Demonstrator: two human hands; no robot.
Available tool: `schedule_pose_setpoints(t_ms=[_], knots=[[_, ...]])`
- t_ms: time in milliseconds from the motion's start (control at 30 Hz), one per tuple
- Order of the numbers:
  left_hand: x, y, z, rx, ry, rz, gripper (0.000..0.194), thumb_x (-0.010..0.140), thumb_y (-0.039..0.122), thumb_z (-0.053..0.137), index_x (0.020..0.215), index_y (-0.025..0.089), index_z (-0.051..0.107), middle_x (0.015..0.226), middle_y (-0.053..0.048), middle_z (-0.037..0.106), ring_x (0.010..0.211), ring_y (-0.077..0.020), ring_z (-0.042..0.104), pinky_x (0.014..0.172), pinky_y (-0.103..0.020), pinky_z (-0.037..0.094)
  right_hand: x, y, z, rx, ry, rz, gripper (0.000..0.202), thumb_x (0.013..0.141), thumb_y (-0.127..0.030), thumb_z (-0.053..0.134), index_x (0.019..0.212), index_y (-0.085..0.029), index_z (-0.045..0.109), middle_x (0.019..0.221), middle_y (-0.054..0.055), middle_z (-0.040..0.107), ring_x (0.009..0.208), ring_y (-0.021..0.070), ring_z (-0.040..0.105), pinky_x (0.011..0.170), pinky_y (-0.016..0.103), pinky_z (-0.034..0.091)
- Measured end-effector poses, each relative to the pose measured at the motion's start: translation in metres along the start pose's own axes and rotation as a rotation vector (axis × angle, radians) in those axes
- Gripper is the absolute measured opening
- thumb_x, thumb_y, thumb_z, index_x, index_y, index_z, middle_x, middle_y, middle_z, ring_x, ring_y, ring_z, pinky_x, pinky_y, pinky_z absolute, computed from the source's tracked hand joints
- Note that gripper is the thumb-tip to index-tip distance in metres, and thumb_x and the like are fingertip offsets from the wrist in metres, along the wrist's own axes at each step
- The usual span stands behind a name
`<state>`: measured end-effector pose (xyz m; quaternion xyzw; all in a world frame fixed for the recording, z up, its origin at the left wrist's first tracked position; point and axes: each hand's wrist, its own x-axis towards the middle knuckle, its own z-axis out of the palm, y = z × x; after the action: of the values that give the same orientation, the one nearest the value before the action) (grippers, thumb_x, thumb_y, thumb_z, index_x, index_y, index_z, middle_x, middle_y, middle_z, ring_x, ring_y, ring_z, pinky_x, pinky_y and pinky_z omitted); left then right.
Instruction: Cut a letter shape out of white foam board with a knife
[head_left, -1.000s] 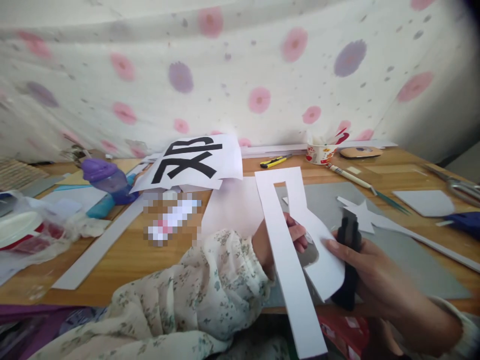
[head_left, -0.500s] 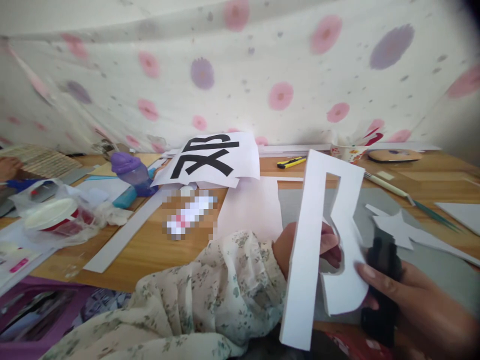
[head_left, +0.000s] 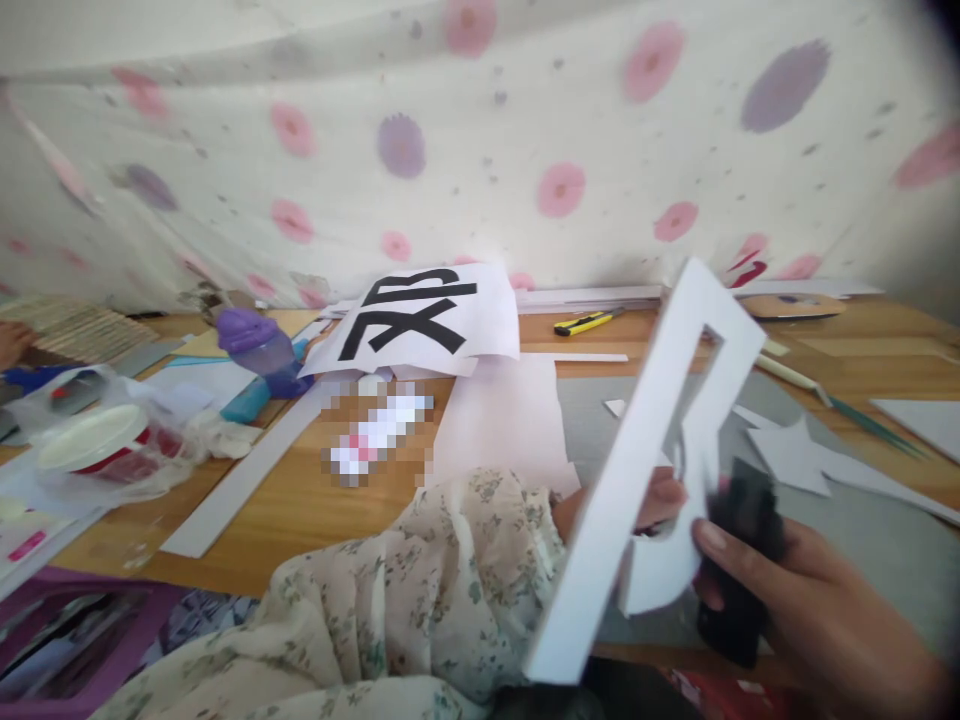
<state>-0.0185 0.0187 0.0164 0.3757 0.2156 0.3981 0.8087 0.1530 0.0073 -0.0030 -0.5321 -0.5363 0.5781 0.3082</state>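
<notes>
A white foam-board cutout (head_left: 600, 545), shaped like a character radical with an opening in it, is held up tilted in front of me. My left hand (head_left: 660, 497) is partly hidden behind it, its curled fingers showing through the opening and gripping the board. My right hand (head_left: 795, 570) is wrapped round a dark, blurred block (head_left: 739, 560), whose exact kind I cannot make out. The right thumb touches the cutout's lower right edge, with the block close beside it. Under both hands lies a grey cutting mat (head_left: 862, 540).
A printed sheet (head_left: 487, 310) with black characters lies at the back, near a yellow utility knife (head_left: 589, 322). White offcuts (head_left: 795, 455) and a pen-like tool (head_left: 795, 378) are at right. Left are a purple-lidded bottle (head_left: 259, 345), a bagged tub (head_left: 97, 440) and another person's hand (head_left: 13, 342).
The cutout has tilted, its top swinging to the right and its lower end to the left. My right hand and the dark block have shifted slightly left along its edge.
</notes>
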Motion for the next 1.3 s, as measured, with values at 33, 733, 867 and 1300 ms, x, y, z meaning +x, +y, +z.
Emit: schedule_pose_setpoints(t_ms=[33,733,867,1300], knots=[[0.0,-0.002,-0.001,-0.011,0.018,0.027,0.045,0.068,0.058,0.074,0.083,0.015,0.072,0.061,-0.002,0.063,0.047,-0.0134,0.057,0.047,-0.024,0.041,0.0,-0.005,0.002,-0.013,0.004,-0.02,0.046,0.074,-0.063,0.066,0.059,-0.02,0.06,0.054,0.003,0.056,0.049,0.0155,0.047,0.045,0.029,0.038],[0.01,-0.015,0.003,-0.139,0.354,0.138,0.03,0.078,0.04,0.074,0.073,0.016,0.056,0.057,0.003,0.057,0.05,-0.0107,0.055,0.052,-0.022,0.047,0.003,-0.023,-0.045,-0.727,-0.069,-0.736,0.027,0.09,-0.037,0.053,0.11,-0.022,0.065,0.1,0.012,0.069,0.094,0.0275,0.063,0.084,0.04,0.05],[0.009,-0.014,0.009,-0.152,0.323,0.087,0.028,0.077,0.04,0.074,0.078,0.016,0.06,0.061,0.001,0.062,0.054,-0.0138,0.061,0.059,-0.027,0.052,0.006,-0.017,-0.037,-0.553,-0.105,-0.656,0.029,0.089,-0.038,0.056,0.112,-0.024,0.067,0.104,0.009,0.071,0.097,0.0263,0.065,0.088,0.04,0.05],[0.001,-0.013,0.012,-0.194,0.28,0.05,0.028,0.085,0.038,0.067,0.072,0.015,0.059,0.056,0.002,0.055,0.05,-0.0099,0.055,0.051,-0.022,0.046,0.011,-0.017,-0.029,-0.358,-0.074,-0.576,0.03,0.086,-0.041,0.061,0.11,-0.025,0.068,0.1,0.007,0.072,0.09,0.0244,0.066,0.078,0.034,0.052]])
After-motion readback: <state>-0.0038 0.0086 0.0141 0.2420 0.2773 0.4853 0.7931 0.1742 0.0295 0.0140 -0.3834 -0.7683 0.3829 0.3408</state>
